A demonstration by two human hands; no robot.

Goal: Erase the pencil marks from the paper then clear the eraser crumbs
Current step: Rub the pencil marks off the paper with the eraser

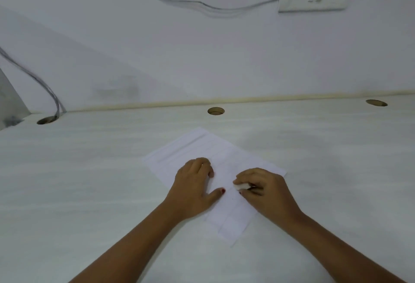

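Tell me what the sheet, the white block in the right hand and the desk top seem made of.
Sheet: thin matte white paper, faintly ruled. Block, pinched by the right hand: probably a rubber or vinyl eraser, dull white, rounded edges. Desk top: likely laminate board, pale wood-grain streaks, slight sheen.

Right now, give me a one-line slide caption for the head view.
Left hand rests on the paper on the desk while the right hand pinches an eraser over it.
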